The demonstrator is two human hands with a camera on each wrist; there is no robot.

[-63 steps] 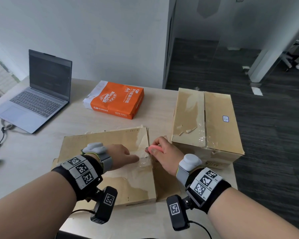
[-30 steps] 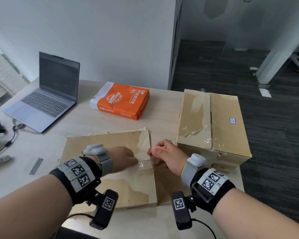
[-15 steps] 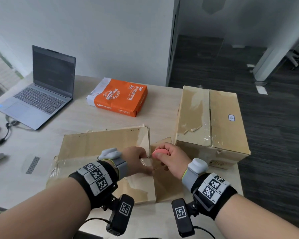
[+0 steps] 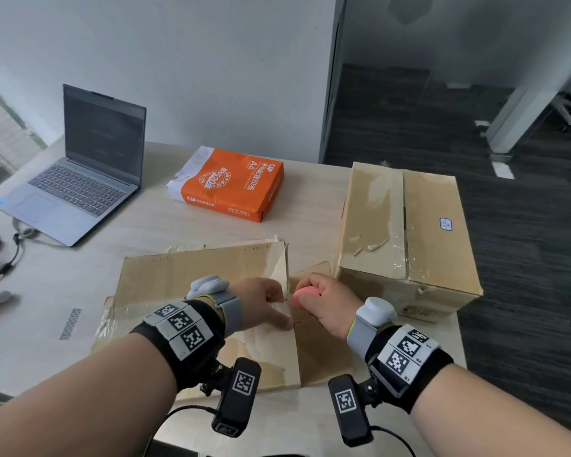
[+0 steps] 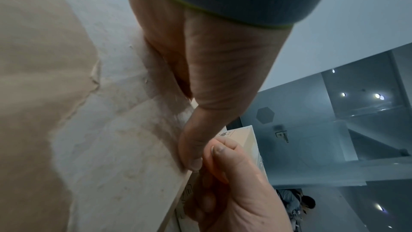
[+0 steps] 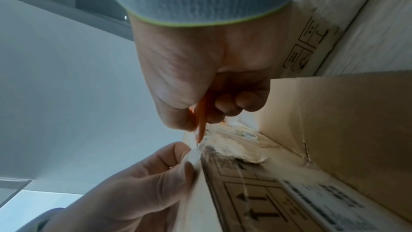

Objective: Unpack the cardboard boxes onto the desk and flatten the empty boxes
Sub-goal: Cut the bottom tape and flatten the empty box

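Office worktop (image 4: 165, 232): left hand (image 4: 264, 303) pinches clear tape (image 6: 194, 154); right hand (image 4: 323, 306) grips orange cutter (image 6: 201, 121), slitting the near box (image 4: 211, 282); next, cut through.

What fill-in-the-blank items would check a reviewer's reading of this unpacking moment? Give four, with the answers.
1. The right hand grips a pink-orange ____ at the tape on the flattened box.
2. The left hand pinches a strip of clear ____ at that box's edge.
3. The taped cardboard box to the right of the hands is ____.
4. The orange ream of paper lies between the ____ and the taped box.

Answers: cutter; tape; closed; laptop
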